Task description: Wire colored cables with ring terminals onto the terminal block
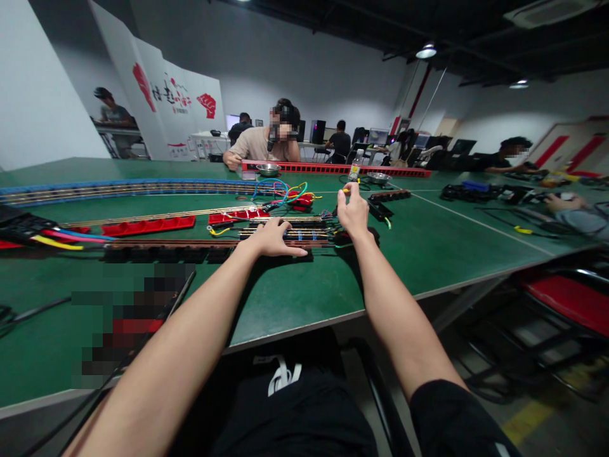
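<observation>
My left hand (273, 238) lies with its fingers spread over a dark rail assembly (304, 233) with metal rods and blue parts. To its right, my right hand (353, 211) is raised above the rail's end, its fingers curled round a small yellow-tipped item (346, 191) that is mostly hidden. A long dark strip with copper-coloured rods (166, 244) runs left from under my left hand. Behind lie red trays (148, 225) and a bundle of coloured wires (285, 192).
A blue track (118, 189) curves along the left. Farther back are a metal bowl (268, 169), a bottle (356, 166) and a red slotted rail (333, 168). A person (266, 136) sits across the green table (295, 292). Another person's hands are at the right.
</observation>
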Demonstrator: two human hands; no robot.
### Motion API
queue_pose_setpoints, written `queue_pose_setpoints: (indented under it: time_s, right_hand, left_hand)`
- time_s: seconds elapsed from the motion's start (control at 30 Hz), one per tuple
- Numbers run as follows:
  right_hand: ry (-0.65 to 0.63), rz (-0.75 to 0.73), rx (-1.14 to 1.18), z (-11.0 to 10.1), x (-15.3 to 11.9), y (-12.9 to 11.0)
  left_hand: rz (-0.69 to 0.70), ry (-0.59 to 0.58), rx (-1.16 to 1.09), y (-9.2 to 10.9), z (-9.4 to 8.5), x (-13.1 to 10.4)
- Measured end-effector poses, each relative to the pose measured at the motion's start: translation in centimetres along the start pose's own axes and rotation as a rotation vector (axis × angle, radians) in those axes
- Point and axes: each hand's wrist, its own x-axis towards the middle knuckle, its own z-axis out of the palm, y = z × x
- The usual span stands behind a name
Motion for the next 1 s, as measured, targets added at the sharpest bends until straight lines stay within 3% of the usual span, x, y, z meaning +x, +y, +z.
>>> queue_pose_setpoints:
  time_s: [0.5,0.77,1.0]
  right_hand:
    - [-0.079,-0.141,0.074,0.6,-0.6,-0.1]
    - [-0.036,-0.112,0.081,0.4,-0.2,0.4]
    - [-0.102,-0.101,0.072,0.0,0.3,1.1]
  left_hand:
    - [-0.023,-0.025,-0.001,0.3,-0.2,-0.1]
    - [-0.026,-0.02,-0.008,0.1,0.0,0.0]
    - [-0.015,-0.018,-0.016,0.1,-0.2,-0.1]
